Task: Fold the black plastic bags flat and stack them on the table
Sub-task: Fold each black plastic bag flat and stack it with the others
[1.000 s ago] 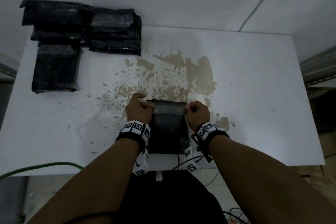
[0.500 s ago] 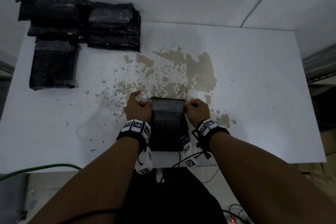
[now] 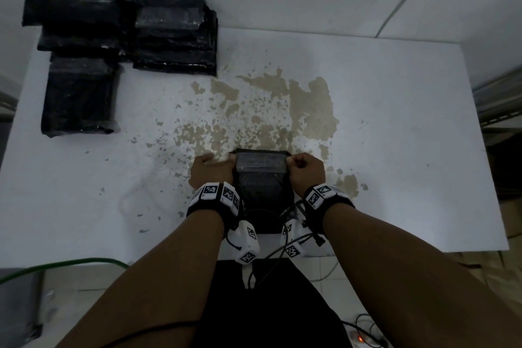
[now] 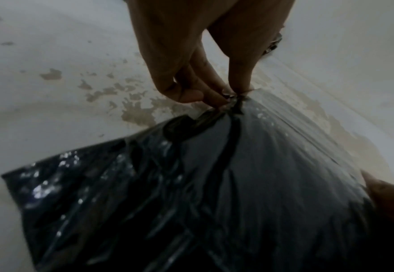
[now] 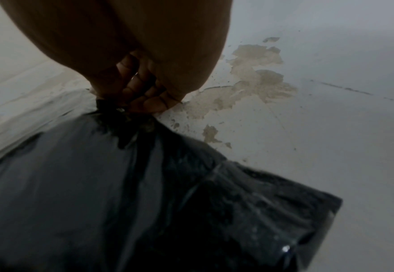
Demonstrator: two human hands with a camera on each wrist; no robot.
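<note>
A black plastic bag (image 3: 261,186) lies on the white table (image 3: 395,121) near its front edge, between my two hands. My left hand (image 3: 210,171) pinches the bag's far left corner, and in the left wrist view the fingertips (image 4: 216,97) nip a bunched corner of the bag (image 4: 191,193). My right hand (image 3: 306,168) pinches the far right corner; the right wrist view shows its curled fingers (image 5: 149,95) on the gathered plastic of the bag (image 5: 121,202). The far edge is stretched taut between both hands.
Several folded black bags (image 3: 175,37) sit stacked at the table's far left corner, with another folded bag (image 3: 80,96) in front of them. Peeled brown patches (image 3: 282,110) mark the tabletop. A green cable (image 3: 56,265) and black wires hang below the front edge.
Both hands have stayed on the bag's far corners. My left fingers have settled closer onto the corner, and the bag's far edge looks pulled tighter.
</note>
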